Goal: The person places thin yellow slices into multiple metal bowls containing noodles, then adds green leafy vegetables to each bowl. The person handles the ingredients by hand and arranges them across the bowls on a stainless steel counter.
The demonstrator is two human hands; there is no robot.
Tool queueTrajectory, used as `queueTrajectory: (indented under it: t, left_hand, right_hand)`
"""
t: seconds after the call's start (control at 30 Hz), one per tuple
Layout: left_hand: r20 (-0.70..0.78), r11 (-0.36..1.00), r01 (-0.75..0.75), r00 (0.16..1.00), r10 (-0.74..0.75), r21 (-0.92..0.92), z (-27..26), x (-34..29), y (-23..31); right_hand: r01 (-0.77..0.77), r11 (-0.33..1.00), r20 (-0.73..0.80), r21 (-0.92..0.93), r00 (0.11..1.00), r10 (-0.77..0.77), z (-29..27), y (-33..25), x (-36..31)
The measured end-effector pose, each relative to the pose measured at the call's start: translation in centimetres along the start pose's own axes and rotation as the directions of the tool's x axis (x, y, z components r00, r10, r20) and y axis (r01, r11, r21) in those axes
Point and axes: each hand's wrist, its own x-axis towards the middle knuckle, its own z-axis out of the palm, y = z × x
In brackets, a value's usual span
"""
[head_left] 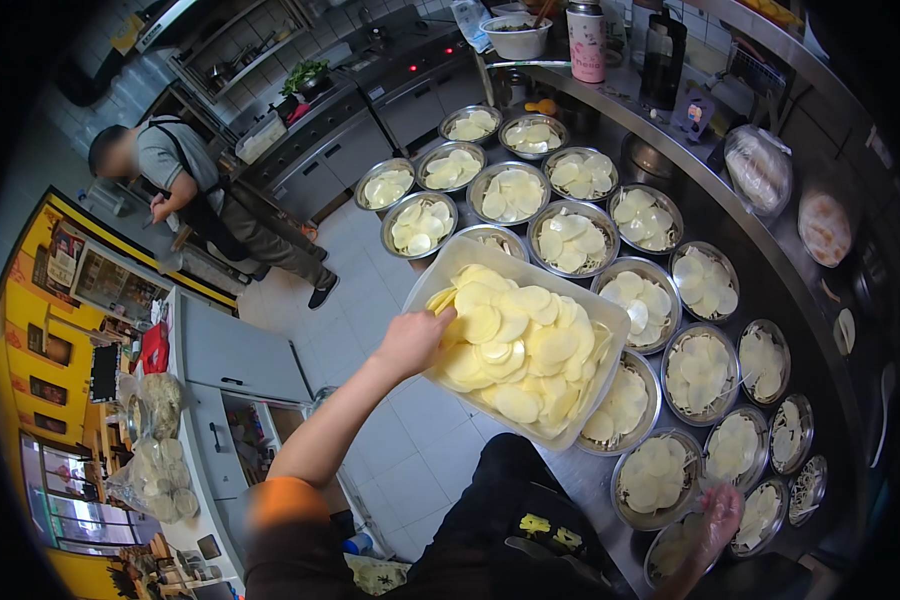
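My left hand (417, 343) grips the near left rim of a translucent plastic tub (610, 365), its fingers at the edge beside the food. Thin pale-yellow slices, apparently potato, heap up inside the tub (515, 340). The tub is tilted slightly and overlaps the table edge and several bowls. Low on the right, my right hand (720, 515) hovers by a steel bowl (678, 550) of slices; motion smears its fingers, so what they hold cannot be made out. Near it, another steel bowl (657, 475) has slices lying over pale shreds.
Rows of similar bowls cover the steel table (570, 490). One bowl at the right (808, 490) shows mostly shreds. A raised shelf holds a pink bottle (587, 45), a white tub (518, 38) and plastic-wrapped food (758, 170). Another person (195, 190) stands at far left near the stoves.
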Motion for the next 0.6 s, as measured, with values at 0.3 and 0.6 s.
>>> queueTrajectory:
  t: [0.3,0.6]
  left_hand:
    - [0.07,0.979,-0.072,0.996,0.06,0.192,1.1,2.1,0.1]
    - [-0.016,0.881,-0.169,0.983,0.181,-0.442,-5.5,-1.2,-2.3]
  right_hand:
    - [-0.012,0.999,-0.034,-0.037,0.999,0.011,1.6,-1.0,0.4]
    - [-0.026,0.997,-0.039,-0.07,0.999,0.024,0.5,-0.2,-0.4]
